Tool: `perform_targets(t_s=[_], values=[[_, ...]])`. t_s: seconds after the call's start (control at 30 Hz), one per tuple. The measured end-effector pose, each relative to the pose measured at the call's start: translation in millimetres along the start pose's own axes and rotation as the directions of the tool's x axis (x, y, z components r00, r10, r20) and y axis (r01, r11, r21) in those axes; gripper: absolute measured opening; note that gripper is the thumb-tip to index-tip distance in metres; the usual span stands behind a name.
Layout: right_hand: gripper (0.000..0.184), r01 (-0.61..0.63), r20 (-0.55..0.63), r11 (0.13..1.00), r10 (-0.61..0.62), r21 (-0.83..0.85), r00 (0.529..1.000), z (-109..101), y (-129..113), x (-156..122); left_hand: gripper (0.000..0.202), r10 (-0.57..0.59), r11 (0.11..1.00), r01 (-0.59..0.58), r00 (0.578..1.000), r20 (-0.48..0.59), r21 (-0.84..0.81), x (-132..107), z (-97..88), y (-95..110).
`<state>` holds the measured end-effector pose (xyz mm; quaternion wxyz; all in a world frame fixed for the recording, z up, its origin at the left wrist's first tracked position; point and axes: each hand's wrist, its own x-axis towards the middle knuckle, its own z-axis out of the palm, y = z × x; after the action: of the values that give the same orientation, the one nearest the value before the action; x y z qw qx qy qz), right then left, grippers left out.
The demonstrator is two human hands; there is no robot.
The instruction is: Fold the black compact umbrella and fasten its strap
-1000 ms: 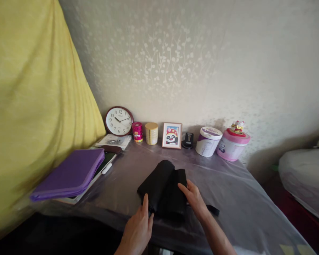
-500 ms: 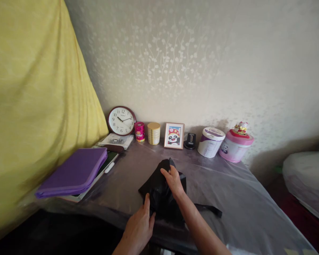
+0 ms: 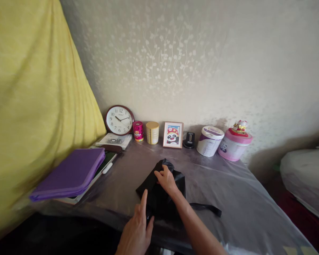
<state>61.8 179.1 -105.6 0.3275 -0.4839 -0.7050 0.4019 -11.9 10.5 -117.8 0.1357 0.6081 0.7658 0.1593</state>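
A black bag [image 3: 159,198] of soft shiny fabric lies on the table [image 3: 228,198], its black strap [image 3: 207,208] trailing off to the right. My right hand [image 3: 166,179] reaches across the top of the bag, fingers curled and pinching the fabric at its far end. My left hand [image 3: 136,232] rests at the bag's near left corner, forefinger stretched out along the edge, the other fingers against the fabric.
A purple zip folder [image 3: 70,173] lies at the left over papers. Along the wall stand a round clock [image 3: 119,120], a red tin [image 3: 137,131], a yellow tin [image 3: 152,132], a panda picture frame [image 3: 172,135], a white tub [image 3: 210,141] and a pink tub [image 3: 234,144]. A yellow curtain [image 3: 29,106] hangs left.
My right hand moved from the bag's right side up to its far end and gathered the fabric there, bunching the bag. My left hand stayed at the near corner.
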Motion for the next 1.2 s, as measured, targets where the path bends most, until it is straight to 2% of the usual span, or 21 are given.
perform_targets(t_s=[0.1,0.23,0.4,0.57,0.77,1.0,1.1,1.2], values=[[0.04,0.052,0.058,0.998,-0.053,0.023,0.997,0,-3,-3,0.063,-0.005,0.993,-0.008,0.994,0.11,0.121,1,-7.7,9],[0.031,0.146,0.125,0.989,-0.145,0.006,0.982,-2,-9,-9,0.065,-0.042,0.976,0.009,0.988,0.148,0.216,7,-11.7,16],[0.019,0.251,0.137,0.961,-0.235,-0.118,0.962,-3,-14,-17,0.064,-0.046,0.98,0.008,0.981,0.19,0.198,12,-5.7,9],[0.021,0.324,0.14,0.933,-0.304,-0.159,0.942,-3,-13,-23,0.061,-0.013,0.989,-0.012,0.985,0.169,0.148,15,1.7,1],[0.022,0.494,0.19,0.852,-0.464,-0.17,0.865,-6,-11,-32,0.06,-0.032,0.993,0.014,0.989,0.147,0.121,13,1.7,1],[0.024,0.698,0.284,0.696,-0.644,-0.169,0.71,-15,-9,-52,0.055,-0.042,0.996,0.03,0.991,0.129,0.089,14,3.1,-1],[0.025,0.723,0.294,0.656,-0.663,-0.216,0.689,-18,-2,-48,0.057,-0.056,0.997,0.047,0.988,0.143,0.063,15,2.1,-1],[0.027,0.71,0.269,0.645,-0.657,-0.282,0.704,-20,10,-25,0.061,-0.066,0.997,0.061,0.987,0.148,0.038,15,0.7,0]])
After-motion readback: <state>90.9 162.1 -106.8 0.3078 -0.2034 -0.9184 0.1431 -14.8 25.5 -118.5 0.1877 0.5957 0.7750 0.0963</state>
